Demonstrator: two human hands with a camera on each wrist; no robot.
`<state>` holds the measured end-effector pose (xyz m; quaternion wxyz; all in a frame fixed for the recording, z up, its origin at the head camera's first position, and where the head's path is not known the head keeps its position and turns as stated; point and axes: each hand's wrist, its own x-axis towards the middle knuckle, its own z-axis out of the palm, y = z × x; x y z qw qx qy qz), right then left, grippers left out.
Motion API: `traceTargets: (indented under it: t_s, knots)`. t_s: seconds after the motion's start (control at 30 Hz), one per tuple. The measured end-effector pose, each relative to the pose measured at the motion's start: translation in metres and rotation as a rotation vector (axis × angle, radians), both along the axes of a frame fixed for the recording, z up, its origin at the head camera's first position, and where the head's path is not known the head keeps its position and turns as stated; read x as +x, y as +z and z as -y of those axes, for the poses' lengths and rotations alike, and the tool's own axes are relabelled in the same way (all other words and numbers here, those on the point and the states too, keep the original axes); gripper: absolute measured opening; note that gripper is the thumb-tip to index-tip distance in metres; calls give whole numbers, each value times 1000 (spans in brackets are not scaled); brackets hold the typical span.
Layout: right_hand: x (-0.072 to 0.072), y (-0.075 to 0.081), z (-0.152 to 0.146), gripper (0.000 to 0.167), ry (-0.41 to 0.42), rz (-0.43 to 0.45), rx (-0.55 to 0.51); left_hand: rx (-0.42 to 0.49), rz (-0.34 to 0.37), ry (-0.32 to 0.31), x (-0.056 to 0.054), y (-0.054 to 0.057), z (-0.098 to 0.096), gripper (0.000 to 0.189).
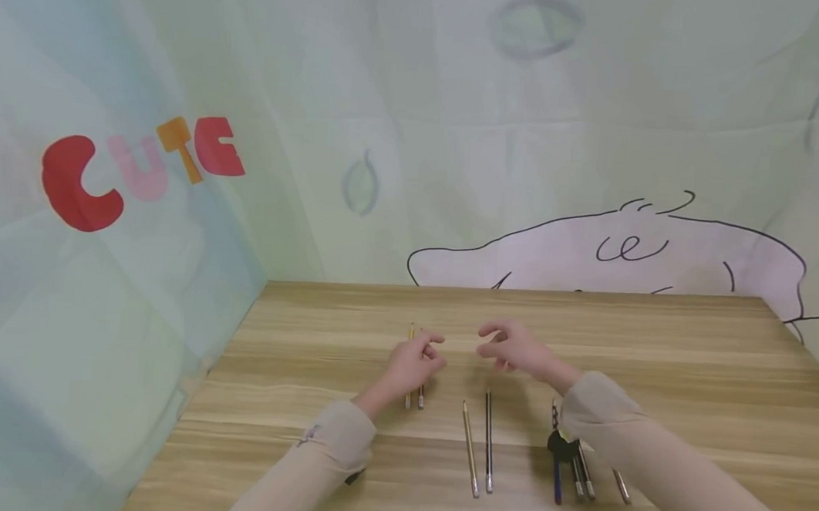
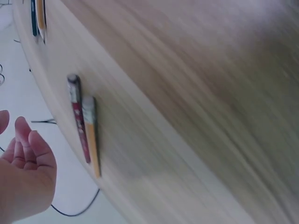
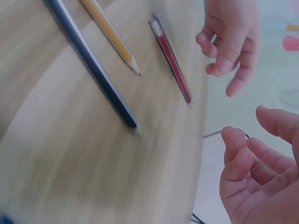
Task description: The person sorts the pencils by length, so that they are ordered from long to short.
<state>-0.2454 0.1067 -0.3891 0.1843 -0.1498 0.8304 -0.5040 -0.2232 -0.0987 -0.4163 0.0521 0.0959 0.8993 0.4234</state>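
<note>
Pale cloth walls [image 1: 303,165] with bright letters [image 1: 145,192] stand around a wooden table [image 1: 293,357]. The left hand [image 1: 409,363] is loose, holding nothing, above a red pencil [image 2: 79,123] and a yellow pencil [image 2: 93,144]. Next lie a gold pencil [image 1: 470,449] and a black pencil [image 1: 488,442]. The right hand [image 1: 521,349], farther back, is loose and empty too. More pencils [image 1: 584,473] lie near its sleeve [image 1: 670,454].

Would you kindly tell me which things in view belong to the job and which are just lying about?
Probably part of it:
slim yellow wooden pencil, red-and-black wooden pencil, by the left hand
slim golden wooden pencil, black wooden pencil, near the right hand

Seemingly just lying about:
slim pencils beside the beige right sleeve
black roundish object there
small dark object by the left sleeve
</note>
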Motion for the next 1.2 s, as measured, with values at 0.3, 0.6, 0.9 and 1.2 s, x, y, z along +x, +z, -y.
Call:
traceTargets:
  t_s: [0.3,0.6,0.9,1.2]
  knots:
    - [0,7,-33,43,-25,-6,16,23,54,-39,9,0,-17,40]
    - [8,8,-56,44,-57,-2,0,17,62,-60,19,1,-31,40]
    - [21,5,-71,50,-68,45,1,22,114,-97,28,-4,-39,42]
    - [32,-2,-83,51,-46,57,2,-4,130,-146,37,-10,-48,41]
